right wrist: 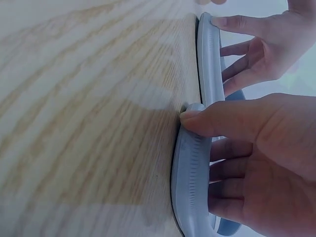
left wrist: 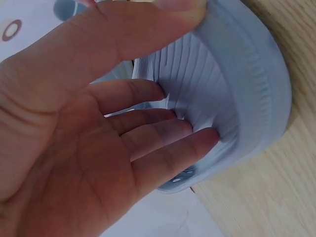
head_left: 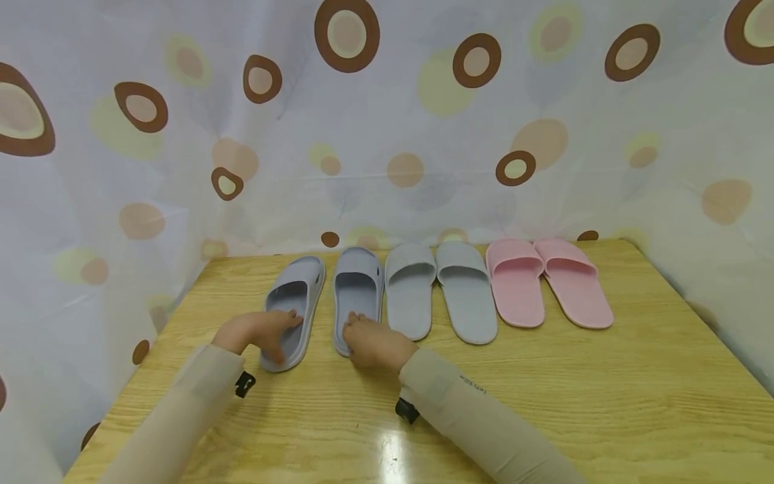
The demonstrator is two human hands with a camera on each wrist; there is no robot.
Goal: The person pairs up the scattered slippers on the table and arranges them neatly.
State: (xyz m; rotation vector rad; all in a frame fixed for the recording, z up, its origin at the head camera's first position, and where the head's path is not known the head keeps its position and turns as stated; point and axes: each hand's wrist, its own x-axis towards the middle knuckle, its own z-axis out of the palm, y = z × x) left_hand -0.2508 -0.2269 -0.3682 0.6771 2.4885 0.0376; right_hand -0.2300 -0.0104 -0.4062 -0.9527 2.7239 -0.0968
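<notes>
Two lavender-grey slide slippers lie toe-away on the wooden table in the head view, the left slipper [head_left: 297,271] slanted and the right slipper [head_left: 358,261] nearly straight. My left hand [head_left: 272,333] holds the left one at its heel end. In the left wrist view, its thumb rests on the heel rim [left wrist: 266,84] and the fingertips touch the ribbed footbed. My right hand [head_left: 376,343] grips the other slipper's heel. The right wrist view shows that thumb on the outer edge of the sole [right wrist: 190,168], with the fingers inside.
A pale grey slipper pair [head_left: 411,302] stands just right of my right hand, with a pink pair [head_left: 517,296] beyond it. Behind the row hangs a dotted curtain [head_left: 387,121] along the table's back edge. Bare wood [head_left: 544,390] extends in front.
</notes>
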